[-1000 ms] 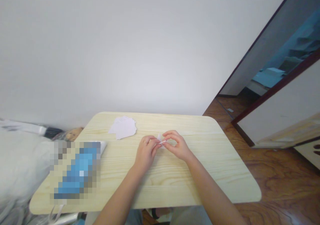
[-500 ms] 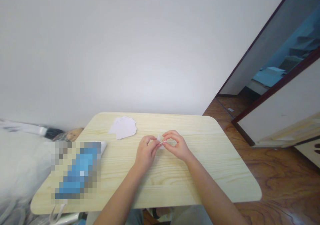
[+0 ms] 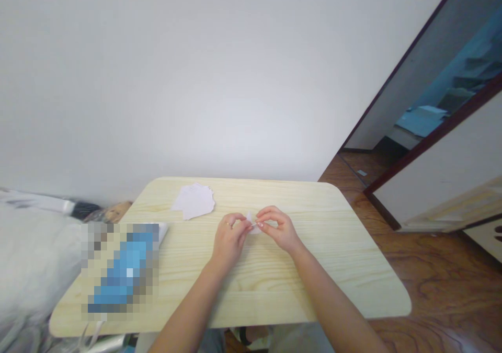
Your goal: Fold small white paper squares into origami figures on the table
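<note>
Paper (image 3: 253, 223): small white piece held just above the table (image 3: 274, 290), about mid-width, between both hands.
Left hand (image 3: 228, 239): thumb and forefinger pinched on the paper's left edge; ring on one finger.
Right hand (image 3: 279, 229): fingertips pinched on its right edge.
Risk: fingertip grip only; an uneven pull might tear it or skew a crease, and a slack pinch might drop it.
Look: thin, creased, partly hidden by fingers; exact shape unclear.
Sheets (image 3: 194, 201): loose white pile, farther back on the left, well apart.

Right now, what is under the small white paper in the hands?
Only the wooden table shows beneath the small white paper. The left hand and right hand pinch it, hiding its underside.
</note>
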Motion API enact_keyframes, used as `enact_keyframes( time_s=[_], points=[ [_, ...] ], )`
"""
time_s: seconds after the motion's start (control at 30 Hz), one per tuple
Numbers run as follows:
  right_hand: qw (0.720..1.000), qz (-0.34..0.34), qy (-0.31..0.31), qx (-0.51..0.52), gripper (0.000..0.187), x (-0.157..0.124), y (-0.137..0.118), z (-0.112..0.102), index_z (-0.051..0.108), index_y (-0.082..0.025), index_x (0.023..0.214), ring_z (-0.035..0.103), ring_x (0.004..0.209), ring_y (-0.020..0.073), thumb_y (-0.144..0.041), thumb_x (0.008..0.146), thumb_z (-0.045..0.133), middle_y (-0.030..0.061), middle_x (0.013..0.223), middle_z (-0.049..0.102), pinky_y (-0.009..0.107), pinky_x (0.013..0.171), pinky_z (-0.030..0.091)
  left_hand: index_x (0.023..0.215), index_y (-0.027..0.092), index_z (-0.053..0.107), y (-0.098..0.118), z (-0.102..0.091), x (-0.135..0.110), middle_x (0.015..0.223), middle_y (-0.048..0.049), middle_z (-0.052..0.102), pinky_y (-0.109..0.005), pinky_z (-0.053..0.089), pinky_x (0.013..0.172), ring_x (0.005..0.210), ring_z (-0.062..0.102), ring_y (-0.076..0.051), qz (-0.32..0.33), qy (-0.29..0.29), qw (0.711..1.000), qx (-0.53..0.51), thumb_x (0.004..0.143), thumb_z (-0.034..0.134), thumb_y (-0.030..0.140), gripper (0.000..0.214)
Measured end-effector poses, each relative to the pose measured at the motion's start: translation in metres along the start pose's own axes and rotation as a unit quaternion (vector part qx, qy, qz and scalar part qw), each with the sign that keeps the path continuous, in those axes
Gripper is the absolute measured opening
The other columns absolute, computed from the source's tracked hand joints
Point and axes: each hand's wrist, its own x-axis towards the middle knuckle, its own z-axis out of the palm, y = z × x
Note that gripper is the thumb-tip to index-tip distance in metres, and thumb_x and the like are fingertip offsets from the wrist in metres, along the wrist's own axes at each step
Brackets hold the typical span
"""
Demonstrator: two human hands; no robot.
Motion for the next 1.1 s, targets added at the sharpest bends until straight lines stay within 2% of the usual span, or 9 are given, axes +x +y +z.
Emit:
enact_keyframes(
  time_s=[0.1,0.2,0.27,0.33,0.5,0.67,0.83,1.0,1.1],
  points=[
    [0.998,0.036,0.037,0.036,0.021,0.001,0.004,-0.002,0.063,-0.020,0.075,0.057,0.081,0.0167,-0.037,0.081,0.051,0.0044,0.080,0.062,0.033,0.077,0.045,0.084,0.019,0.061,-0.001,0.000,-0.001,0.090,-0.0062,0.054,-0.032,0.044,0.073,0.086,0.050,-0.017,-0.013,0.010,1.000,-0.012,0.081,0.050,0.022,0.012],
    [0.994,0.083,0.066,0.036,0.023,0.002,0.013,-0.004,0.061,-0.021,0.089,0.056,0.091,0.0168,-0.036,0.084,0.045,0.0054,0.092,0.063,0.034,0.085,0.042,0.084,0.019,0.061,-0.001,0.001,-0.001,0.091,-0.0058,0.053,-0.030,0.045,0.071,0.083,0.052,-0.016,-0.028,0.004,0.999,-0.036,0.081,0.049,0.022,0.012],
    [0.994,0.104,0.032,0.022,0.026,0.002,0.020,-0.004,0.058,-0.022,0.101,0.054,0.100,0.0177,-0.034,0.079,0.053,0.0063,0.105,0.060,0.036,0.090,0.039,0.085,0.019,0.061,0.000,0.002,-0.001,0.091,-0.0056,0.052,-0.028,0.046,0.070,0.081,0.053,-0.014,-0.026,-0.007,0.998,-0.065,0.082,0.049,0.022,0.013],
    [0.991,0.133,-0.014,0.030,0.029,0.001,0.026,-0.003,0.057,-0.022,0.104,0.054,0.100,0.0179,-0.031,0.076,0.055,0.0063,0.106,0.060,0.036,0.089,0.040,0.086,0.019,0.060,0.001,0.003,0.000,0.091,-0.0053,0.051,-0.028,0.047,0.072,0.082,0.053,-0.014,-0.018,-0.012,0.995,-0.094,0.082,0.048,0.020,0.012],
    [0.981,0.169,-0.025,0.096,0.028,0.002,0.027,0.000,0.056,-0.020,0.100,0.058,0.076,0.0136,-0.029,0.073,0.058,0.0007,0.078,0.061,0.028,0.070,0.047,0.085,0.019,0.058,0.001,0.006,0.000,0.089,-0.0048,0.052,-0.029,0.047,0.074,0.085,0.053,-0.015,-0.009,-0.008,0.992,-0.128,0.082,0.048,0.017,0.011],
    [0.973,0.183,-0.023,0.141,0.022,0.004,0.027,0.001,0.056,-0.019,0.088,0.055,0.063,0.0107,-0.032,0.071,0.060,-0.0017,0.069,0.057,0.023,0.059,0.045,0.085,0.018,0.058,0.001,0.006,0.000,0.087,-0.0046,0.054,-0.028,0.047,0.074,0.084,0.053,-0.014,-0.002,-0.023,0.990,-0.138,0.081,0.049,0.015,0.010],
    [0.981,0.167,-0.003,0.096,0.014,0.004,0.029,0.000,0.055,-0.018,0.073,0.053,0.061,0.0104,-0.030,0.069,0.061,-0.0017,0.066,0.057,0.023,0.059,0.046,0.086,0.019,0.057,0.002,0.005,0.000,0.084,-0.0041,0.056,-0.029,0.048,0.071,0.080,0.055,-0.014,-0.044,-0.029,0.987,-0.152,0.081,0.049,0.016,0.010],
    [0.988,0.149,-0.016,0.048,0.010,0.002,0.027,-0.004,0.058,-0.018,0.075,0.055,0.067,0.0116,-0.027,0.072,0.059,-0.0002,0.071,0.059,0.025,0.065,0.046,0.100,0.019,0.054,-0.001,0.008,-0.002,0.084,-0.0040,0.059,-0.028,0.049,0.064,0.074,0.057,-0.014,-0.119,-0.030,0.976,-0.179,0.079,0.053,0.022,0.021],
    [0.990,0.139,-0.016,0.018,0.009,0.002,0.025,-0.005,0.058,-0.018,0.076,0.056,0.071,0.0127,-0.025,0.073,0.058,0.0004,0.074,0.060,0.027,0.069,0.046,0.092,0.019,0.059,-0.003,0.007,-0.002,0.080,-0.0035,0.060,-0.026,0.048,0.062,0.070,0.057,-0.013,-0.123,-0.044,0.978,-0.164,0.079,0.053,0.024,0.015]
  ],
)
